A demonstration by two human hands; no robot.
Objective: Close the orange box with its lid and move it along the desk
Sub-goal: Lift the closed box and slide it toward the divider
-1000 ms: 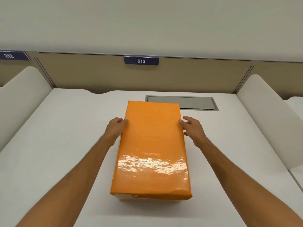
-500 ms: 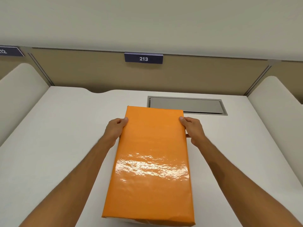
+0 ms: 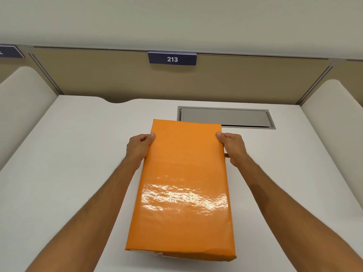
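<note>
A glossy orange box (image 3: 182,189) with its lid on lies lengthwise in the middle of the white desk (image 3: 64,163). Its far edge overlaps the near left corner of the grey hatch. My left hand (image 3: 138,147) grips the box's left side near the far end, thumb on the lid. My right hand (image 3: 232,148) grips the right side opposite it, thumb on top and fingers down the side. A pale strip of the box's base shows under the lid's near edge. Whether the box rests on the desk or is lifted I cannot tell.
A grey recessed cable hatch (image 3: 243,117) is set in the desk behind the box. A beige partition with a sign reading 213 (image 3: 172,59) closes the back. Rounded white side dividers (image 3: 23,99) (image 3: 337,107) stand at left and right.
Both hands have closed tighter on the box's sides. The box now sits further from me, its far edge over the hatch's corner, and its near end is back in view.
</note>
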